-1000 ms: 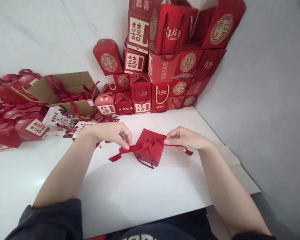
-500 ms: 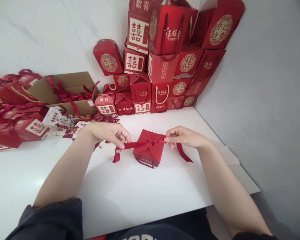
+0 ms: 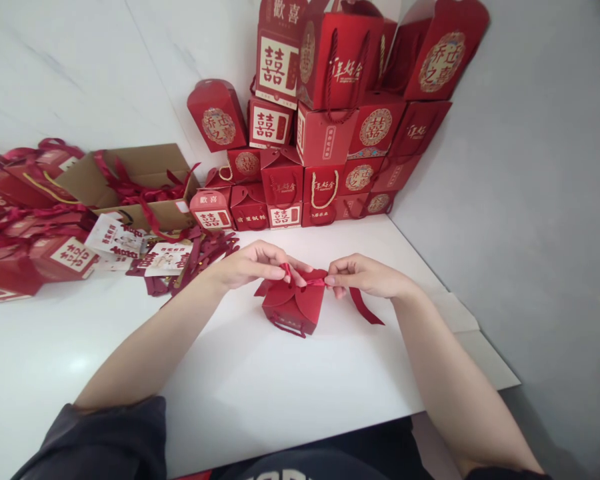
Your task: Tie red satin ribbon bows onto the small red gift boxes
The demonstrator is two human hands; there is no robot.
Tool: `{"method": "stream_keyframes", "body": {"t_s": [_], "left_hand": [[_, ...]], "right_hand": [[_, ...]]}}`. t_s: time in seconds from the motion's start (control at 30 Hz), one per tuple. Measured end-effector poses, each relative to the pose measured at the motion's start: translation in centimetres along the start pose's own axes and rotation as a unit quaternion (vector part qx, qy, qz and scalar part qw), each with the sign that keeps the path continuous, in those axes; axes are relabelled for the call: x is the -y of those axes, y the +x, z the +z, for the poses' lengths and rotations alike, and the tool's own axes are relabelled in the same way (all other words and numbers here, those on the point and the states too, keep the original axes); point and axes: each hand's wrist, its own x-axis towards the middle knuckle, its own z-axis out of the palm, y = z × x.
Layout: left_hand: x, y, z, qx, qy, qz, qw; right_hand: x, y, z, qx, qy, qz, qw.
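Both grips closed on the ribbon atop the box. Left hand at the box's upper left corner, fingertips pinching a short ribbon loop just above the lid. Right hand at the box's right edge, thumb and forefinger nipping the ribbon where it crosses the lid; loose ribbon tail hanging below that hand, trailing right of the box onto the table. Ribbon short and taut between the two pinches. Box small, red, closed with curved flaps on top, standing on the table, a cord handle showing at its near lower edge. Both forearms bare, angled in toward the box from the near side; dark sleeve at the left elbow.

Behind the box, against the wall: a stack of gift boxes, red with gold and cream characters, several with rope handles, piled in rows into the corner. Left of the box: loose printed cards and red ribbon strips scattered on the table. Farther left: an open carton with ribbons spilling out, and beyond it flat red bags in a heap.
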Motion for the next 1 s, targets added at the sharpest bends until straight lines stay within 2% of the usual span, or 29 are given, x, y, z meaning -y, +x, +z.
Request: {"method": "stream_keyframes", "body": {"t_s": [0.07, 0.27, 0.4, 0.53, 0.63, 0.73, 0.87, 1.0], "left_hand": [[0.6, 0.3, 0.3, -0.018, 0.005, 0.003, 1.0], [0.8, 0.7, 0.6, -0.045, 0.155, -0.029, 0.986], [0.8, 0.8, 0.7, -0.056, 0.191, -0.033, 0.979], [0.9, 0.8, 0.7, -0.067, 0.215, -0.04, 0.973], [1.1, 1.0, 0.6, -0.07, 0.234, -0.038, 0.969], [1.3, 1.1, 0.5, -0.066, 0.254, -0.018, 0.965], [1.2, 1.1, 0.3, -0.048, 0.292, 0.009, 0.955], [1.0, 0.9, 0.1, -0.019, 0.304, 0.018, 0.952]], "right_hand": [[0.0, 0.0, 0.0, 0.001, 0.002, -0.002, 1.0], [0.0, -0.2, -0.3, -0.019, -0.016, -0.026, 0.999], [0.4, -0.7, -0.2, -0.046, -0.003, -0.089, 0.995], [0.9, -0.7, 1.0, -0.078, 0.012, -0.169, 0.982], [1.1, -0.1, 2.5, -0.123, -0.065, -0.233, 0.962], [0.9, 0.8, 3.9, -0.168, -0.169, -0.268, 0.933], [0.3, 1.6, 5.1, -0.208, -0.286, -0.286, 0.891], [0.5, 1.4, 5.7, -0.217, -0.337, -0.282, 0.872]]}}
